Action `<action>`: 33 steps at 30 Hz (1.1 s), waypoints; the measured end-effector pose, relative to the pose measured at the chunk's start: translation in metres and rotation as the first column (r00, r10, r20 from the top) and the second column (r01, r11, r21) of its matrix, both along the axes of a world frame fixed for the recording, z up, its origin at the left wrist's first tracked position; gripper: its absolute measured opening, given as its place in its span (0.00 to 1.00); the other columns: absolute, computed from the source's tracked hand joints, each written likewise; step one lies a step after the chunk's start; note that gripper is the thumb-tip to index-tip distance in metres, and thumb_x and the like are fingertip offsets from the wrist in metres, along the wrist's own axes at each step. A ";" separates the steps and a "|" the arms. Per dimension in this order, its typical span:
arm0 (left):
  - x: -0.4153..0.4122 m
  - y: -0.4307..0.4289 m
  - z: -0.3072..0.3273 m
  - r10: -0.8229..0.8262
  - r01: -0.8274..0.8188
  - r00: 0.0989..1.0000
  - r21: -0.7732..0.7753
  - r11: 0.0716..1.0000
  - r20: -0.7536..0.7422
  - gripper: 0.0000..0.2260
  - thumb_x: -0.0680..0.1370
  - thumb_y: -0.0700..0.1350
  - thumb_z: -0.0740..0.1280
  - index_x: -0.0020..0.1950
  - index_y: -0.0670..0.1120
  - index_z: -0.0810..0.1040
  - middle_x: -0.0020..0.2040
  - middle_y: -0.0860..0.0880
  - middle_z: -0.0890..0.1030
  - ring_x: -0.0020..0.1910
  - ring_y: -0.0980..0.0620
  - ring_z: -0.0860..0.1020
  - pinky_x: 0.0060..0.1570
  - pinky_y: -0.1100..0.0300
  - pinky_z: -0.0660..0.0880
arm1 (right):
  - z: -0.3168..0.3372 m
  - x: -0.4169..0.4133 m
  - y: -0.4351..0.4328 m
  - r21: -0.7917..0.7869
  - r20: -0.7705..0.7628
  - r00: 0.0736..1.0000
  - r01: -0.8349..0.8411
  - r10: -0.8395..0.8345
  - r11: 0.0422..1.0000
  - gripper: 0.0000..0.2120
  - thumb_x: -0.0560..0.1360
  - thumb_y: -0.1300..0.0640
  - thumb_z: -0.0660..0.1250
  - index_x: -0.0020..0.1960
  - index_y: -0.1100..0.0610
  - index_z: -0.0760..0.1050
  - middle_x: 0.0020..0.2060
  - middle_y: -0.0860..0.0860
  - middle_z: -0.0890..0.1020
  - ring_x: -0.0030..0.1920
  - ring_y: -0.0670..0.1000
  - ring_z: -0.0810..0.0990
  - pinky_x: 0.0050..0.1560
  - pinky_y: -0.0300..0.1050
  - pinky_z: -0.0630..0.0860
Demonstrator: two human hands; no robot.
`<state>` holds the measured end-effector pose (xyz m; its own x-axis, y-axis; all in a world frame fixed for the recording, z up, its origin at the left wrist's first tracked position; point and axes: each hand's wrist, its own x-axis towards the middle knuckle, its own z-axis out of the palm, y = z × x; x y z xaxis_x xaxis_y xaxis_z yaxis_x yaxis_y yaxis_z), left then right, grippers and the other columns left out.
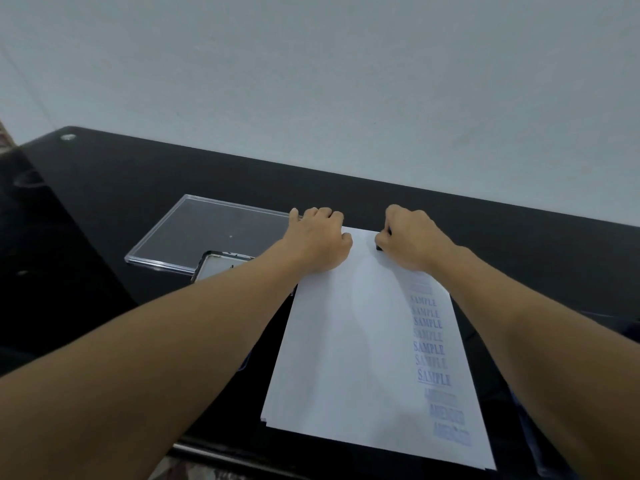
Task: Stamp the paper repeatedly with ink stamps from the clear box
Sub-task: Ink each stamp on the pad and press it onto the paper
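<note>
Small dark stamp (379, 247) is on the top edge of the paper (353, 358), R hand (412, 237) fingers curled tight round it. Paper lies on black desk (138, 168) w/ blue SAMPLE & AMENDED prints (429, 348) down its right side. L hand (318, 240) rests on top-left corner, fingers curled under, just beside clear box lid (207, 230).
</note>
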<state>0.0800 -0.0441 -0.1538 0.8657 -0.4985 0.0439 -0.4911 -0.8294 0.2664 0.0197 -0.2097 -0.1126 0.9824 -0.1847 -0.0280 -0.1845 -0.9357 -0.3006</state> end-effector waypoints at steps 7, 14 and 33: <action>-0.006 -0.003 -0.012 0.014 -0.009 0.998 -0.069 0.998 0.066 0.17 0.81 0.48 0.53 0.68 0.44 0.69 0.68 0.47 0.69 0.70 0.45 0.64 0.74 0.36 0.48 | -0.007 -0.004 0.006 0.038 0.067 0.995 0.065 -0.068 0.997 0.09 0.78 0.59 0.59 0.40 0.54 0.61 0.35 0.54 0.72 0.32 0.52 0.66 0.32 0.48 0.65; -0.008 -0.004 -0.014 0.026 -0.020 0.994 -0.061 0.998 0.109 0.17 0.81 0.49 0.52 0.67 0.45 0.68 0.66 0.48 0.69 0.68 0.46 0.65 0.74 0.36 0.49 | -0.010 -0.005 0.010 0.062 0.078 0.990 0.109 -0.113 0.992 0.09 0.77 0.59 0.58 0.40 0.54 0.61 0.35 0.53 0.72 0.32 0.51 0.67 0.31 0.47 0.64; -0.009 -0.004 -0.013 0.027 -0.025 0.995 -0.019 1.000 0.096 0.19 0.81 0.50 0.51 0.71 0.46 0.65 0.72 0.47 0.66 0.72 0.46 0.61 0.75 0.35 0.47 | -0.017 -0.004 0.014 0.050 0.117 0.980 0.156 -0.161 0.986 0.10 0.79 0.60 0.58 0.40 0.54 0.61 0.34 0.52 0.72 0.32 0.50 0.68 0.32 0.47 0.68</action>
<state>0.0709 -0.0483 -0.1663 0.8699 -0.4741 0.1358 -0.4932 -0.8380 0.2336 0.0162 -0.1960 -0.1301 0.9374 -0.3394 0.0774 -0.2898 -0.8841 -0.3665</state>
